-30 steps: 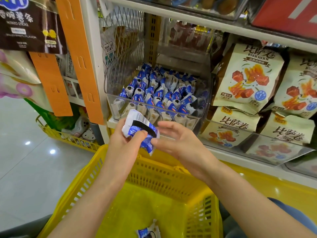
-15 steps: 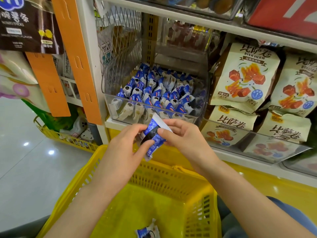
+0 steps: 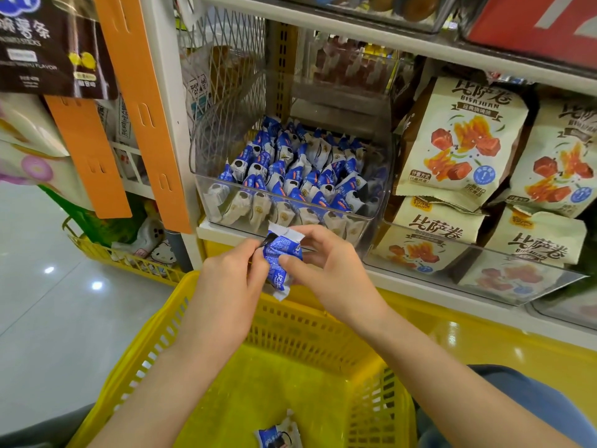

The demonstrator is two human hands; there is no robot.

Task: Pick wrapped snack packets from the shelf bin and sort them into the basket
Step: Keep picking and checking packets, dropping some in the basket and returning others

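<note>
A blue-and-white wrapped snack packet (image 3: 281,260) is held upright between both hands, just below the shelf edge and above the far rim of the yellow basket (image 3: 155,337). My left hand (image 3: 229,286) pinches its left side. My right hand (image 3: 329,270) pinches its right side with thumb and fingers. Behind them a clear shelf bin (image 3: 206,176) holds several more blue-and-white packets (image 3: 300,176). One packet (image 3: 277,436) lies on the basket floor near the bottom of the view.
Large cream snack bags (image 3: 458,140) fill a clear bin to the right. Orange hanging strips (image 3: 151,118) and a white shelf post stand at the left. A second yellow basket (image 3: 129,263) sits on the floor at the left, beside shiny grey tiles.
The packet has turned from lying flat in my left hand to standing upright. My right hand closed in and now pinches it as well.
</note>
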